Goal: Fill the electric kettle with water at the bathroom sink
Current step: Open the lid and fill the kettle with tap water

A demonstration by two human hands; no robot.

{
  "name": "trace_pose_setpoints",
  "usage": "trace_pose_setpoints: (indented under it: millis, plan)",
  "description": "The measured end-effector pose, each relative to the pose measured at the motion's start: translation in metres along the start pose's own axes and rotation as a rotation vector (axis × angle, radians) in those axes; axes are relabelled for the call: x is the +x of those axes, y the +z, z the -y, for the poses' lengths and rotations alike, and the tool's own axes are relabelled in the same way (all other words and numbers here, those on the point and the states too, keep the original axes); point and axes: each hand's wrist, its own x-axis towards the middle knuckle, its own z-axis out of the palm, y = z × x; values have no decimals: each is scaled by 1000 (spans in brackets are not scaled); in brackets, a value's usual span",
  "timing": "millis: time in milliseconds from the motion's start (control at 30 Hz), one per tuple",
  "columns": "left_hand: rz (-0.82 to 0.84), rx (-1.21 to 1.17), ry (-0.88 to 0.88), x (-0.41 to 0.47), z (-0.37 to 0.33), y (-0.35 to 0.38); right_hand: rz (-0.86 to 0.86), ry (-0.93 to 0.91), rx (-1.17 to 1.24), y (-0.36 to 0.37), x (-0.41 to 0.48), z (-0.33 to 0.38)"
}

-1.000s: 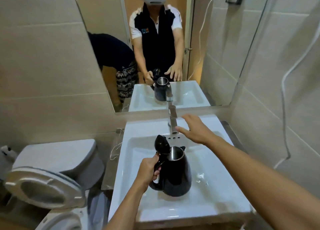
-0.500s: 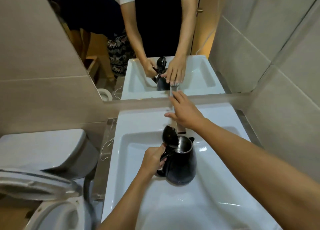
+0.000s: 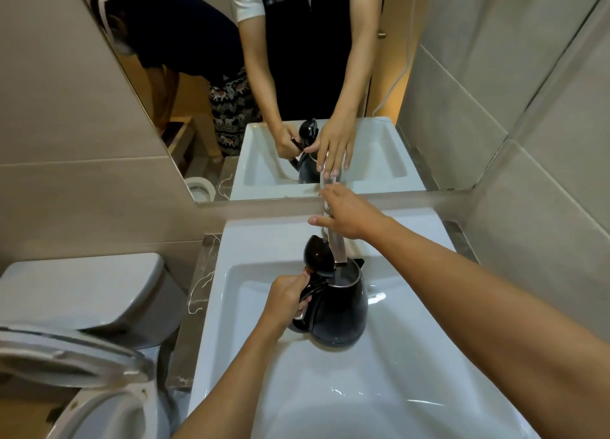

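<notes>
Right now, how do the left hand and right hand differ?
The left hand curls round the kettle handle; the right hand lies on the faucet with fingers mostly straight. The left hand is low in the sink basin, nearer the camera; the right hand is farther back, by the mirror. Both are bare and touching something.

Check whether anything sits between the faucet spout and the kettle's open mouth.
Nothing visible does. The lid of the electric kettle is flipped up left of the faucet spout, whose end hangs just over the open mouth.
</notes>
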Motion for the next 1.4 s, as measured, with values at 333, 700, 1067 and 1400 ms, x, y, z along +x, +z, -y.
trace_pose_setpoints:
  millis: [333, 700, 1067, 1400]
  plan:
    - [-10, -3, 14, 4, 1, -3, -7, -13, -13, 5, 2, 0]
    - [-3, -14, 26, 3, 2, -5, -15, -16, -27, 7, 4, -3]
    - [-6, -5, 37, 2, 5, -5, -63, -20, 15, 15, 4, -5]
    - [6, -3, 13, -16, 14, -17, -202, 22, 412, 56, -57, -10]
